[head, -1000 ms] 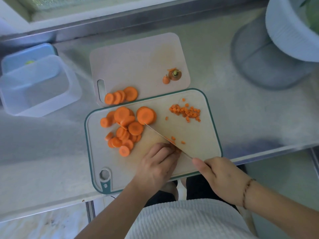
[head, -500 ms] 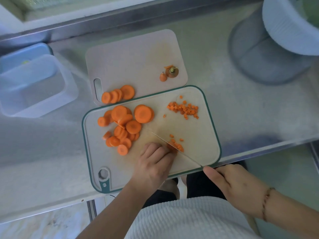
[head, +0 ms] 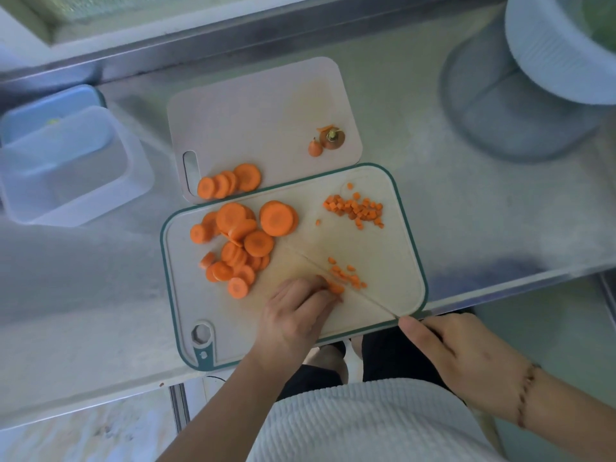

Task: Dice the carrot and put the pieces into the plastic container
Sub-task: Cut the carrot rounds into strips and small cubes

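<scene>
A heap of round carrot slices (head: 240,241) lies on the left half of the green-rimmed cutting board (head: 393,261). Diced carrot (head: 355,210) is piled at its far right, and a smaller scatter of dice (head: 346,275) lies beside the knife blade (head: 363,296). My left hand (head: 296,315) pinches a stack of carrot strips (head: 333,287) down on the board, fingertips curled right against the blade. My right hand (head: 463,355) grips the knife handle just off the board's near right corner. The clear plastic container (head: 70,171) stands at the far left.
A second, pale cutting board (head: 260,115) behind carries a few slices (head: 230,181) and the carrot ends (head: 328,141). A blue lid (head: 50,108) lies under the container. A white ribbed pot (head: 556,55) stands at the far right. The steel counter's front edge runs just below the board.
The knife and my right hand have drawn back toward me and to the right. More small dice lie beside the blade. My left hand has stayed on the strips.
</scene>
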The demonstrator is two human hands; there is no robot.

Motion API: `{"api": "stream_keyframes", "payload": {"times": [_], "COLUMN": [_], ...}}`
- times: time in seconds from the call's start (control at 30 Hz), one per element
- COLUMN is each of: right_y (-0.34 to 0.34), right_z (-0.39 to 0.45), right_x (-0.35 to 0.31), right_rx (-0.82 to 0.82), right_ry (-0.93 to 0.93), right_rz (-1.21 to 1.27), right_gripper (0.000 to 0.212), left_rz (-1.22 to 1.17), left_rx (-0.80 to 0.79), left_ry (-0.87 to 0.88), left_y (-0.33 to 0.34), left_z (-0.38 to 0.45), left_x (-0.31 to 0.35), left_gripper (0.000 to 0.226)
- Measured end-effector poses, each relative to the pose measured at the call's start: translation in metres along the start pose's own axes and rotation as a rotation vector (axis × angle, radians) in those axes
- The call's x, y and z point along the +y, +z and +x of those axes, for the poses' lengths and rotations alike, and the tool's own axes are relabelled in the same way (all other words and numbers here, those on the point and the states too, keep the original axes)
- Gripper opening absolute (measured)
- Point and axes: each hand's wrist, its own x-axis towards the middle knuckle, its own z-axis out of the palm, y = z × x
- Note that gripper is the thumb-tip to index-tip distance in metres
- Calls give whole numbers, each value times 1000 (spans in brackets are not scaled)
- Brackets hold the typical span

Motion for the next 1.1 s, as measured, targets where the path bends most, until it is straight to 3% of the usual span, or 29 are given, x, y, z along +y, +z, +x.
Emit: {"api": "stream_keyframes", "payload": {"times": [0.1, 0.23, 0.43, 0.77, 1.1], "right_y": [0, 0, 5, 9, 5], "right_z": [-1, -2, -5, -5, 32], "right_x": [5, 5, 2, 2, -17], "right_rx": [20, 9, -23, -36, -88], "right_ry": [15, 21, 21, 33, -14], "right_rz": [14, 22, -7, -22, -11], "right_gripper": [67, 67, 70, 73, 63], "left_rz": [-54, -58, 24, 19, 1], "left_rx": [25, 25, 26, 42, 9], "left_ry": [-81, -52, 15, -66, -46], "left_y": [0, -1, 2, 7, 5], "left_z": [1, 2, 3, 1, -2], "left_x": [2, 7, 6, 6, 6], "left_gripper": [15, 3, 14, 14, 5]}}
